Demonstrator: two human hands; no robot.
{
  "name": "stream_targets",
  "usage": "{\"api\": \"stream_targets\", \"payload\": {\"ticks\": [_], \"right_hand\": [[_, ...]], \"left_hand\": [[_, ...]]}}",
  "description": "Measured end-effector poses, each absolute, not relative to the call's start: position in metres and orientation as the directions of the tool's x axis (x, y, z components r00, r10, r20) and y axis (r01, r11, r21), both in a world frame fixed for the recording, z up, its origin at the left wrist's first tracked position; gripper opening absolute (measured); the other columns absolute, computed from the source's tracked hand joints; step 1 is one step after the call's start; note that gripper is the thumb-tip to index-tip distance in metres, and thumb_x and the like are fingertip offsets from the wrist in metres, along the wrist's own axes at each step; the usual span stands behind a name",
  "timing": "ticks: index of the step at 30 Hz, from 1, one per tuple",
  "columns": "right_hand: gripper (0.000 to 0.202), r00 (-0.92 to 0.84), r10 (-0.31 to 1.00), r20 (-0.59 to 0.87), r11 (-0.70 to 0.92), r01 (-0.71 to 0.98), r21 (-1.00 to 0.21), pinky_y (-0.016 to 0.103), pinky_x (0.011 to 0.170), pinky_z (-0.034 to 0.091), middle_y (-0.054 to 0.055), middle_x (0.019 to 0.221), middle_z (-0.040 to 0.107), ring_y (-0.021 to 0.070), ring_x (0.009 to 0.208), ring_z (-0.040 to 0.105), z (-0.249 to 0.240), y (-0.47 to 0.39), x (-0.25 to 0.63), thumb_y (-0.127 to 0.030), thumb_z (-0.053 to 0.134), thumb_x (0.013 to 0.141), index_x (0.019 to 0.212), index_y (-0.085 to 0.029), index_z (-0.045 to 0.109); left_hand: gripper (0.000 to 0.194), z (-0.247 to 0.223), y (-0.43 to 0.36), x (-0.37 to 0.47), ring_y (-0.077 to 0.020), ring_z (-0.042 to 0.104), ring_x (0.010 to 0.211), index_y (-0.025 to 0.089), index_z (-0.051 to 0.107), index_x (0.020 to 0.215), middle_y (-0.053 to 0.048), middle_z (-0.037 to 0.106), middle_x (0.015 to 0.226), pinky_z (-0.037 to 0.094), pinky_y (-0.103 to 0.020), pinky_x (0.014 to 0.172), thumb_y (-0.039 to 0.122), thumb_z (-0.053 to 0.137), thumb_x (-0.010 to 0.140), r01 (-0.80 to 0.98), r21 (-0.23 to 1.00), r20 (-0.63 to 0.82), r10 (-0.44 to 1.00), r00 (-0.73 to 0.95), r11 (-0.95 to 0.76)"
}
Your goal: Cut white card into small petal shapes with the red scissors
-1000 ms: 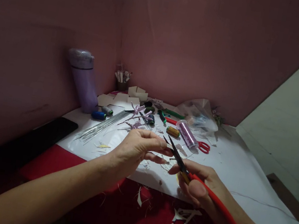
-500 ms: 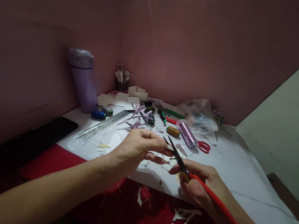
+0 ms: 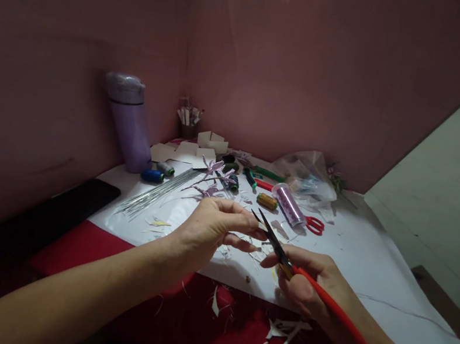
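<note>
My right hand [image 3: 308, 281] is closed around a pair of scissors [image 3: 277, 245] with red-orange handles. The dark blades point up and left, slightly apart, at the fingertips of my left hand [image 3: 220, 229]. Thumb and forefinger of that left hand pinch a small pale piece of paper [image 3: 262, 226], mostly hidden by the fingers and blades. White paper scraps [image 3: 216, 303] lie below on the red cloth [image 3: 135, 303], and more lie on the white sheet behind my hands.
Beyond my hands are a purple flower sprig [image 3: 213, 178], a bundle of thin wires [image 3: 159, 195], a gold thread spool [image 3: 267, 201], a large purple spool [image 3: 289, 205] and red-handled scissors [image 3: 315, 225]. A purple bottle [image 3: 129, 124] stands left, near a black flat object [image 3: 73, 203].
Almost nothing differs. Both hands, the scissors and the paper piece hold nearly the same position, with the view shifted very slightly.
</note>
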State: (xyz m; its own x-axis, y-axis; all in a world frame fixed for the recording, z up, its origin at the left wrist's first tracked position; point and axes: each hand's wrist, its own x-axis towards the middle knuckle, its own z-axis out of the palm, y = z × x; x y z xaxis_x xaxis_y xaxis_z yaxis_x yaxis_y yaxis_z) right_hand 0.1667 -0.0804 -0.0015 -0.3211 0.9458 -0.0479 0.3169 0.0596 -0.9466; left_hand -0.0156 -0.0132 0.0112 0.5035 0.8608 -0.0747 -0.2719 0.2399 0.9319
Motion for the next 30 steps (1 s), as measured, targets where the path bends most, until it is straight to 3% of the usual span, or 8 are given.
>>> {"api": "stream_targets", "payload": {"ticks": [8,22,30], "right_hand": [[0.049,-0.303,0.950,-0.071,0.024,0.300,-0.954,0.023,0.042,0.018,-0.008,0.052,0.028,0.0074,0.046,0.022,-0.0004,-0.0803,0.1656,-0.063,0.059,0.071,0.084,-0.016,0.058],[0.059,-0.225,0.966,-0.128,-0.070,0.248,-0.966,0.023,0.042,0.012,-0.009,0.050,0.025,0.0066,0.046,0.017,0.0034,-0.0826,0.1603,-0.073,0.059,0.060,0.075,-0.016,0.058],[0.058,-0.255,0.964,-0.079,0.004,0.310,-0.951,0.023,0.043,0.016,-0.006,0.057,0.030,0.0079,0.048,0.021,-0.0062,-0.0810,0.1680,-0.069,0.058,0.066,0.088,-0.016,0.060]], "left_hand": [[0.011,0.0098,-0.0129,-0.0159,-0.0195,0.066,0.075,0.010,0.063,0.065,-0.009,0.069,0.073,0.050,-0.028,0.063,0.018,0.071,0.065,-0.275,0.932,-0.068,0.856,0.512,0.238],[0.010,0.0102,-0.0129,-0.0162,-0.0189,0.066,0.073,0.011,0.063,0.064,-0.009,0.068,0.072,0.050,-0.029,0.063,0.017,0.071,0.064,-0.277,0.931,-0.067,0.859,0.507,0.236],[0.009,0.0097,-0.0129,-0.0159,-0.0204,0.066,0.074,0.010,0.063,0.064,-0.010,0.069,0.073,0.051,-0.030,0.063,0.016,0.070,0.064,-0.291,0.928,-0.063,0.865,0.498,0.235]]}}
